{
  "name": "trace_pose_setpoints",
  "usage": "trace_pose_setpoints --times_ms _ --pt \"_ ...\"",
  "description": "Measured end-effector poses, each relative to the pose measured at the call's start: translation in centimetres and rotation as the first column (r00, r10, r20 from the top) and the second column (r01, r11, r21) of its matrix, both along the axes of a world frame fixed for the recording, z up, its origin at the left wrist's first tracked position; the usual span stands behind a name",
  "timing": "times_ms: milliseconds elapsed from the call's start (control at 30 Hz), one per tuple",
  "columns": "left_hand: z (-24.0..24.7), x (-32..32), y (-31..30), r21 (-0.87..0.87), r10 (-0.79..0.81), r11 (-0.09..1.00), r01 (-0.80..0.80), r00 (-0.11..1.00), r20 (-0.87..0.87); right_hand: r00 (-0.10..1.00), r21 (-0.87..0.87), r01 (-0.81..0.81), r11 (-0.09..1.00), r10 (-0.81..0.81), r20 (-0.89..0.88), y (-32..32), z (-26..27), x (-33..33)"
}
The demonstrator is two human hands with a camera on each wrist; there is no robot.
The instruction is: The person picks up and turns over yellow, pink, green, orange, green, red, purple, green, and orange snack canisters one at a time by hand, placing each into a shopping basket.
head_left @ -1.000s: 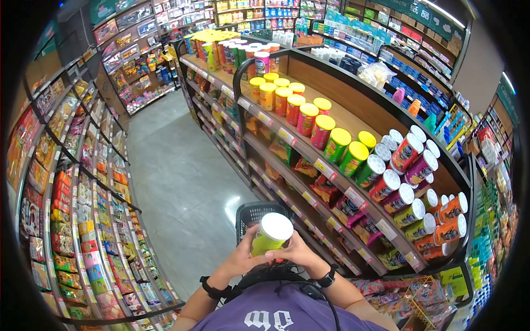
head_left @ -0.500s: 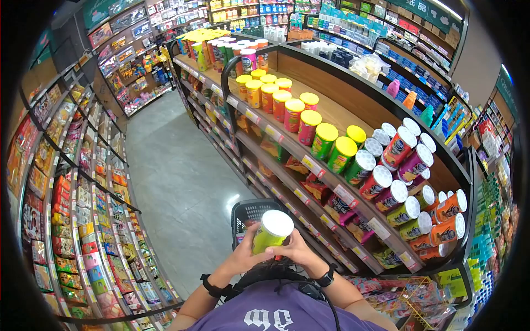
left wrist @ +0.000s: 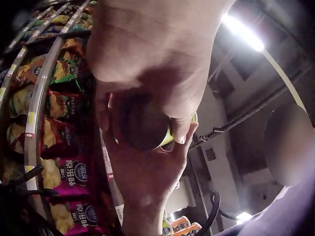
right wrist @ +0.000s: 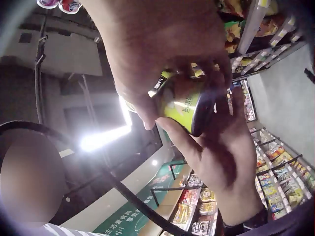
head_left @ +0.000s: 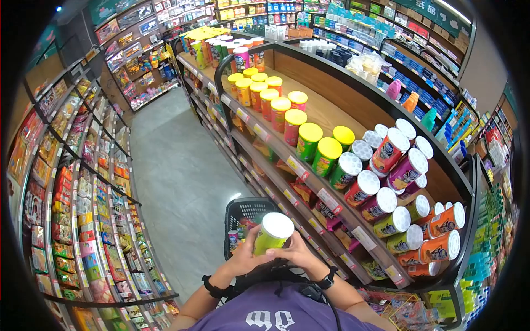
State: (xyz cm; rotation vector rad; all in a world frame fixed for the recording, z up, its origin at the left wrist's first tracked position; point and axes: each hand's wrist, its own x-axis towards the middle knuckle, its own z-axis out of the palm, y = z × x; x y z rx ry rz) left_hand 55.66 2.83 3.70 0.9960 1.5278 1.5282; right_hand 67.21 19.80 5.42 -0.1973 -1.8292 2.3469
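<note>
Both hands hold a yellow-green chip canister [head_left: 267, 243] with a white lid, upright in front of the chest. My left hand [head_left: 244, 258] grips its left side, and my right hand [head_left: 301, 255] grips its right side, with the thumbs meeting on the near side. In the left wrist view the dark round bottom of the canister [left wrist: 145, 125] shows between the hands. Fingers curl round the green printed side of the canister [right wrist: 183, 104] in the right wrist view. Just beyond the hands is a black shopping basket [head_left: 251, 207] with colourful packages inside, partly hidden by the left hand.
To the right runs a shelf [head_left: 326, 105] bearing yellow-lidded canisters [head_left: 309, 142] and white-lidded canisters [head_left: 389, 151], some tilted or stacked. Bagged chips [left wrist: 71, 174] fill its lower levels. Snack shelves [head_left: 83, 220] line the left, across a grey floor aisle [head_left: 171, 154].
The head view has shifted, so the right shelf sits further left and nearer. More of the basket and its contents shows. Both hands keep their grip on the canister.
</note>
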Motion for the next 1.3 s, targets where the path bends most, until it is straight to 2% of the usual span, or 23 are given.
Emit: trace_pose_setpoints --times_ms 67,200,267,400,733,800,900,1000,1100,1167,1300 --pt "-0.1 1.0 0.7 0.030 0.030 0.999 -0.030 0.999 0.019 0.999 -0.055 0.045 0.998 -0.044 0.010 0.5 -0.1 0.6" --pt "0.5 1.9 1.0 -0.005 0.064 0.998 -0.064 0.997 0.053 0.998 -0.088 -0.054 0.995 0.055 0.006 1.5 0.2 0.6" --pt "0.7 2.2 0.9 -0.030 0.083 0.996 -0.081 0.995 0.054 0.997 -0.062 -0.061 0.996 0.057 -0.060 1.5 -0.3 0.4" --pt "0.2 2.7 0.6 -0.037 0.138 0.990 -0.137 0.990 0.037 0.994 -0.117 -0.098 0.988 0.091 -0.064 1.6 -0.6 0.1" --pt "0.3 5.0 -1.0 -0.057 0.255 0.966 -0.252 0.965 0.061 0.973 -0.113 -0.223 0.968 0.228 0.029 1.2 -1.7 0.1" --pt "0.1 5.2 -0.9 -0.062 0.253 0.966 -0.251 0.967 0.031 0.968 -0.124 -0.242 0.962 0.249 0.041 1.3 -1.6 0.4" --pt "-0.3 5.3 -1.0 -0.067 0.245 0.967 -0.244 0.970 -0.008 0.969 -0.123 -0.247 0.961 0.243 -0.043 1.4 -1.6 0.7" --pt "1.1 5.5 -0.5 -0.078 0.231 0.970 -0.231 0.973 -0.005 0.976 -0.175 -0.215 0.961 0.208 -0.060 1.4 -1.4 0.9" --pt "2.0 5.6 -0.3 -0.086 0.232 0.969 -0.232 0.973 -0.011 0.962 -0.151 -0.269 0.951 0.257 -0.093 1.7 -1.9 0.7" --pt "2.0 6.0 -0.6 -0.091 0.244 0.965 -0.245 0.970 -0.021 0.961 -0.220 -0.276 0.936 0.267 -0.068 1.6 -1.0 1.1" --pt "3.1 6.3 -0.1 -0.093 0.265 0.959 -0.269 0.963 -0.053 0.969 -0.202 -0.246 0.948 0.239 -0.063 1.3 -2.5 1.1"
